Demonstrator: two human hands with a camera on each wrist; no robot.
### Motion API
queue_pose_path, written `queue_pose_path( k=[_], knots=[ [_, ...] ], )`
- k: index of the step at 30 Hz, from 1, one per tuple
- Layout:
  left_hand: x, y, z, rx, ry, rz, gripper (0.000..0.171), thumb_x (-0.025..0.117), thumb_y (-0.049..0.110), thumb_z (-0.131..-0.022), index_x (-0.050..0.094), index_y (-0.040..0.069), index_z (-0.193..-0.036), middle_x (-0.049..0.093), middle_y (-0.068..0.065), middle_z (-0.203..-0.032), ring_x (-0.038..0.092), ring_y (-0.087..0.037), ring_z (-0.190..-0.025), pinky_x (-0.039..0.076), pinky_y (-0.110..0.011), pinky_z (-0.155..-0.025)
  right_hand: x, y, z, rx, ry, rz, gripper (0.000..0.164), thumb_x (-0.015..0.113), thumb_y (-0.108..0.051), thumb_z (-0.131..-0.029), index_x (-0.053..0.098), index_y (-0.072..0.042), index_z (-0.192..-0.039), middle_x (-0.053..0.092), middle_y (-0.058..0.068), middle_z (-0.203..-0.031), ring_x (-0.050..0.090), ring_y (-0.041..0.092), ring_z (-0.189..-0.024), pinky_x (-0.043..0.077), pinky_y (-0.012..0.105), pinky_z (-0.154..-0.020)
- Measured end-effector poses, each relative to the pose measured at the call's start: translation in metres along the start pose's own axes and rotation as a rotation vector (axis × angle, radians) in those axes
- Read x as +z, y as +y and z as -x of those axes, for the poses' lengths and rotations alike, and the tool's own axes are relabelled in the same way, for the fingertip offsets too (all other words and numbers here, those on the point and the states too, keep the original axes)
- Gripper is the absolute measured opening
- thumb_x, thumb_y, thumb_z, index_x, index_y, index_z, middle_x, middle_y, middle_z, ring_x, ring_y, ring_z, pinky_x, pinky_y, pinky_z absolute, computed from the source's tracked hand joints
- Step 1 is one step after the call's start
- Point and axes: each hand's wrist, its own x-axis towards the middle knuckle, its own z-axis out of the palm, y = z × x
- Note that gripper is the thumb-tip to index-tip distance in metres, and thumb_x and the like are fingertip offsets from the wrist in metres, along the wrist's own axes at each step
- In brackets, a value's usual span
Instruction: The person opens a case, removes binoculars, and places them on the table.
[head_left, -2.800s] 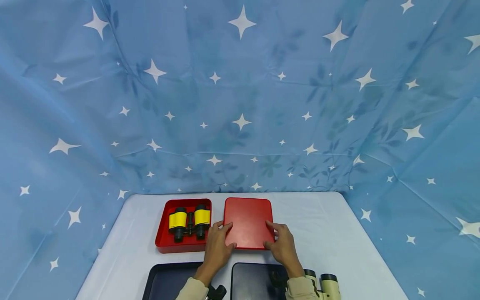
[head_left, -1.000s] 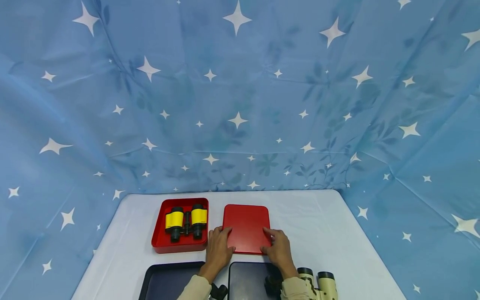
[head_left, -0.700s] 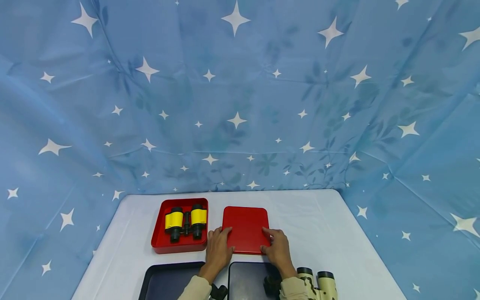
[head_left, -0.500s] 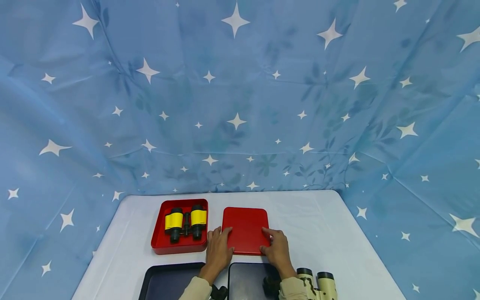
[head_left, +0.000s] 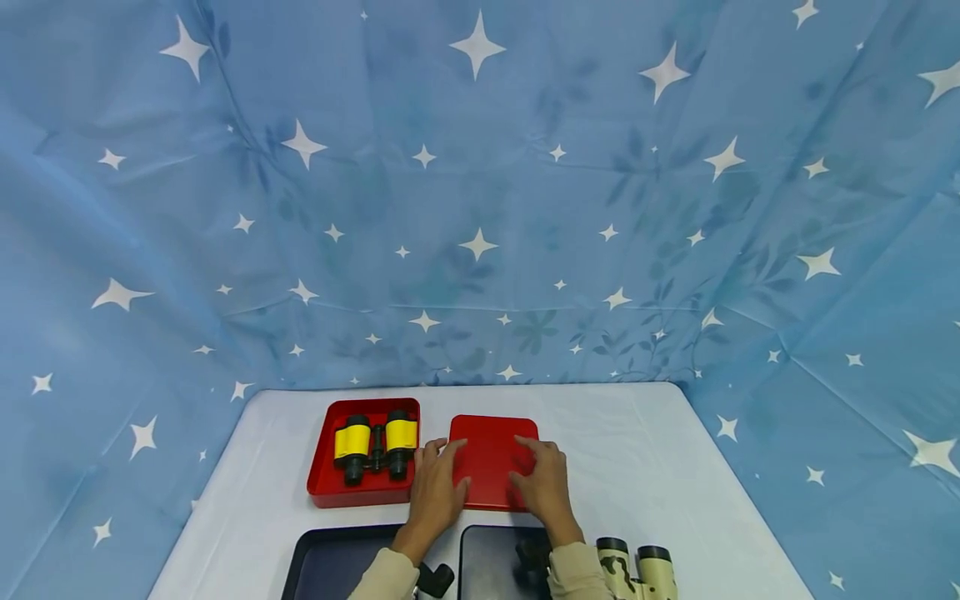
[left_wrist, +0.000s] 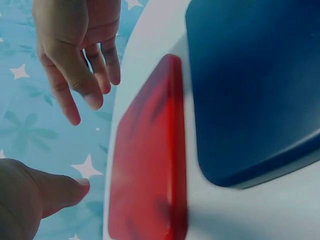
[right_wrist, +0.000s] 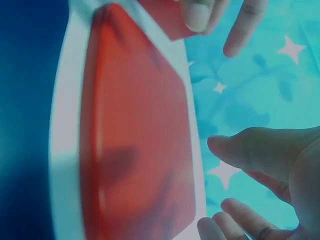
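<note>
A flat red lid (head_left: 489, 475) with rounded corners lies on the white table, and only its top and thin edges show. My left hand (head_left: 433, 492) hovers at its left side, fingers spread and thumb apart from them. Over the lid's right side is my right hand (head_left: 545, 482), in a similar pose. In both wrist views bare fingers stand apart from the lid (right_wrist: 145, 125), with shadows on its surface. To the left stands an open red box (head_left: 322, 487) holding yellow and black binoculars (head_left: 401, 435).
Two dark trays lie nearer the front edge: the left tray (head_left: 322, 558) and the right tray (head_left: 487, 554), both partly behind my forearms. Camouflage binoculars (head_left: 657, 573) stand to the right of my right sleeve. A blue starry cloth (head_left: 480, 200) hangs behind the table.
The red lid has come down and slightly nearer, onto the table. Both hands, earlier gripping its sides, have let go; the right hand has lifted inward and away.
</note>
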Motion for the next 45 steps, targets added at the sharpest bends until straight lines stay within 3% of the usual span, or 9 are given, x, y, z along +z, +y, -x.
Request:
queue_pose_path(
  k=[4,9,12,18,25,32,39,45],
  knots=[
    [-0.01,0.001,-0.003,0.006,0.035,0.005,0.061,0.086,0.016,-0.077,0.062,0.017,-0.134,0.056,-0.017,-0.134,0.047,-0.03,-0.119,0.052,-0.049,-0.094,0.002,-0.013,-0.001,-0.054,0.001,-0.017,0.06,0.087,-0.008,-0.073,0.067,-0.015,-0.129,0.062,0.016,-0.122,0.055,0.033,-0.114,0.059,0.048,-0.084],
    [-0.022,-0.003,-0.007,-0.035,0.062,-0.021,0.059,0.085,0.02,-0.078,0.063,0.019,-0.133,0.054,-0.015,-0.135,0.047,-0.028,-0.117,0.053,-0.048,-0.093,0.005,-0.029,-0.003,-0.118,-0.021,-0.055,0.06,0.088,-0.012,-0.073,0.067,-0.015,-0.13,0.062,0.014,-0.125,0.056,0.031,-0.113,0.059,0.047,-0.083],
    [-0.028,-0.006,-0.009,-0.053,0.084,-0.021,0.059,0.085,0.02,-0.079,0.063,0.02,-0.133,0.054,-0.014,-0.135,0.046,-0.028,-0.119,0.053,-0.048,-0.094,0.006,-0.038,-0.005,-0.12,-0.048,-0.067,0.063,0.088,-0.015,-0.073,0.065,-0.017,-0.132,0.061,0.013,-0.126,0.056,0.029,-0.112,0.059,0.046,-0.082],
    [-0.041,-0.017,-0.014,-0.021,0.128,-0.03,0.058,0.086,0.019,-0.078,0.063,0.017,-0.132,0.056,-0.017,-0.133,0.046,-0.031,-0.117,0.052,-0.047,-0.092,0.01,-0.057,-0.008,-0.126,-0.092,-0.069,0.064,0.087,-0.021,-0.075,0.063,-0.019,-0.134,0.061,0.01,-0.127,0.057,0.027,-0.113,0.06,0.044,-0.08],
    [-0.057,-0.029,-0.017,-0.057,0.111,-0.047,0.059,0.084,0.022,-0.08,0.061,0.017,-0.135,0.053,-0.019,-0.138,0.046,-0.032,-0.118,0.05,-0.051,-0.095,0.016,-0.072,-0.01,-0.179,-0.128,-0.1,0.059,0.084,-0.021,-0.08,0.063,-0.018,-0.135,0.061,0.012,-0.123,0.061,0.03,-0.106,0.059,0.04,-0.079],
    [-0.076,-0.046,-0.022,-0.108,0.121,-0.03,0.059,0.083,0.021,-0.081,0.06,0.017,-0.136,0.052,-0.016,-0.136,0.045,-0.031,-0.118,0.052,-0.051,-0.093,0.024,-0.086,-0.009,-0.185,-0.163,-0.125,0.059,0.08,-0.023,-0.084,0.059,-0.019,-0.138,0.061,0.012,-0.126,0.059,0.032,-0.111,0.06,0.041,-0.081],
    [-0.097,-0.062,-0.027,-0.158,0.107,-0.015,0.057,0.08,0.024,-0.084,0.059,0.015,-0.136,0.051,-0.017,-0.136,0.041,-0.032,-0.116,0.048,-0.048,-0.092,0.031,-0.099,-0.007,-0.188,-0.197,-0.128,0.064,0.081,-0.024,-0.083,0.056,-0.019,-0.141,0.06,0.013,-0.128,0.058,0.03,-0.112,0.06,0.042,-0.081],
    [-0.113,-0.078,-0.031,-0.191,0.074,-0.02,0.057,0.077,0.026,-0.087,0.056,0.014,-0.139,0.05,-0.021,-0.137,0.041,-0.037,-0.118,0.045,-0.054,-0.097,0.043,-0.108,-0.008,-0.207,-0.24,-0.155,0.064,0.08,-0.024,-0.084,0.055,-0.018,-0.142,0.061,0.011,-0.125,0.058,0.027,-0.108,0.059,0.04,-0.083]
  ],
)
